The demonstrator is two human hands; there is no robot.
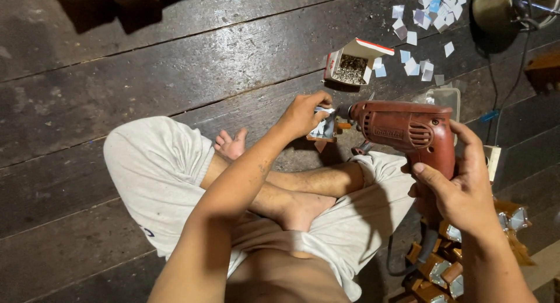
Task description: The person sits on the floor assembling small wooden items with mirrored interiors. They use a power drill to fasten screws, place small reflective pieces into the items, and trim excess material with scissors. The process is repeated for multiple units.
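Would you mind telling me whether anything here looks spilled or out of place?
Yes: small pale paper squares lie scattered loose over the dark wooden floor at upper right, beyond the open box of small metal pieces. That box sits tilted, its flap raised.

1. Dark wooden plank floor (146, 75) lies open to the left.
2. Ahead-right, an open cardboard box of screws (352, 65) and scattered pale paper squares (429, 14) crowd the way.
3. Small wooden blocks (437, 268) pile up at the right.

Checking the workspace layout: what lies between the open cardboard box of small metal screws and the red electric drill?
In the head view, only bare dark wooden floor planks separate the open screw box from the red drill; scattered pale paper squares lie just to the side.
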